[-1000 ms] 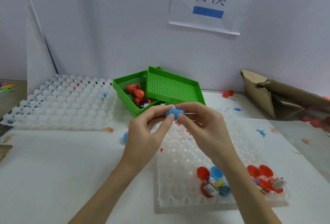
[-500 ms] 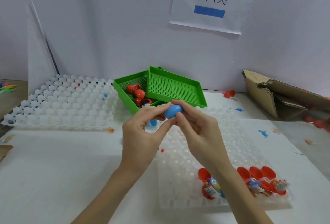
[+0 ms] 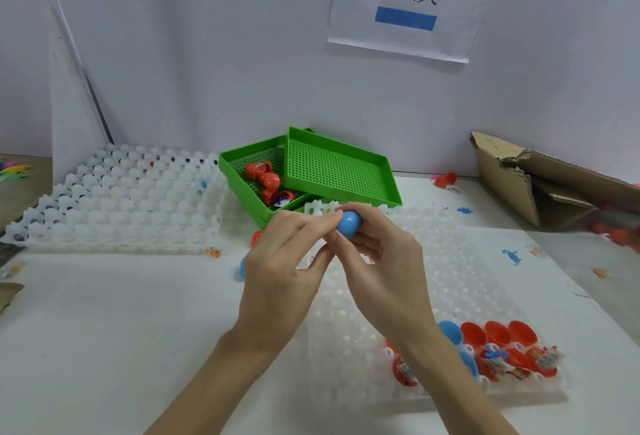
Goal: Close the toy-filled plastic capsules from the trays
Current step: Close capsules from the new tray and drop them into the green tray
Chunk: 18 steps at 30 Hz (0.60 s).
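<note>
Pinching a blue capsule (image 3: 349, 224) between them, both hands met above the far end of the near white tray (image 3: 460, 282). The left hand (image 3: 280, 271) had its fingertips curled onto the capsule's left side, and the right hand (image 3: 377, 261) wrapped its fingers and thumb around the right side and underneath. The capsule was held in the air, clear of the tray, and looked joined into one egg shape, though the fingers hid part of its seam.

At the tray's near right corner sat a cluster of open red halves (image 3: 498, 334) and a blue half (image 3: 450, 330), with small toys and paper slips lying among them. Behind the hands stood a green basket (image 3: 242, 171) holding several red capsules (image 3: 265, 176), and a second green basket (image 3: 339, 171) lay tilted across its right edge. A second white tray (image 3: 114, 199) rested on the table to the left, well apart from the hands. A torn cardboard box (image 3: 540, 181) lay at the far right, and a paper sign (image 3: 415, 1) hung on the wall.
</note>
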### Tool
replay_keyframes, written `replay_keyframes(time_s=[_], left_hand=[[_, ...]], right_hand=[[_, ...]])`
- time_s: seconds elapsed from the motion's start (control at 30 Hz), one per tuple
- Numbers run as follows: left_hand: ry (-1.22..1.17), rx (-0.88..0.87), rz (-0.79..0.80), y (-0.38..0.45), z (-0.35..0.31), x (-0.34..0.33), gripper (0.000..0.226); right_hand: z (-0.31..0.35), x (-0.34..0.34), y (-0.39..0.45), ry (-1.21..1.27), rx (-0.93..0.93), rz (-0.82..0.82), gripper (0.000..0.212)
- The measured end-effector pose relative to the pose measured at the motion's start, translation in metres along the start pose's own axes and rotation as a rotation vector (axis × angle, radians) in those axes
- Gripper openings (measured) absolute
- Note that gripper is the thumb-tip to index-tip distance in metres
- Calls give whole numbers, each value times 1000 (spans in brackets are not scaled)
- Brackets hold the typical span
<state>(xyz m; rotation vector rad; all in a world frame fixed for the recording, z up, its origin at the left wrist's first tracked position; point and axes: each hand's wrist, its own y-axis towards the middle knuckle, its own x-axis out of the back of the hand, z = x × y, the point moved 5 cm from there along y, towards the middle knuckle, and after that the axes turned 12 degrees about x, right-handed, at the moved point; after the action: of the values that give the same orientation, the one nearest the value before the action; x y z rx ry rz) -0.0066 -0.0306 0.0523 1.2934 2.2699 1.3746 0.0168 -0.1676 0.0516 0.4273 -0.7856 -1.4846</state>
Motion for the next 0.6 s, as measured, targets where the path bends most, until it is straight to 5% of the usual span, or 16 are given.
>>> replay_keyframes(time_s=[0.33,0.43,0.53,0.6], left_hand=[[17,8,-2,-3,2,-5,31],[-175,325,89,2,12,-8,28],[-653,850,267,1,31,-21,29],[-891,1022,390,-1,34,-27,36]], right_hand=[[2,2,1,-134,57,44,20],[5,2,3,-186,83,95,43],[7,2,3,-193,119,148,49],[8,0,3,-238,151,169,53]])
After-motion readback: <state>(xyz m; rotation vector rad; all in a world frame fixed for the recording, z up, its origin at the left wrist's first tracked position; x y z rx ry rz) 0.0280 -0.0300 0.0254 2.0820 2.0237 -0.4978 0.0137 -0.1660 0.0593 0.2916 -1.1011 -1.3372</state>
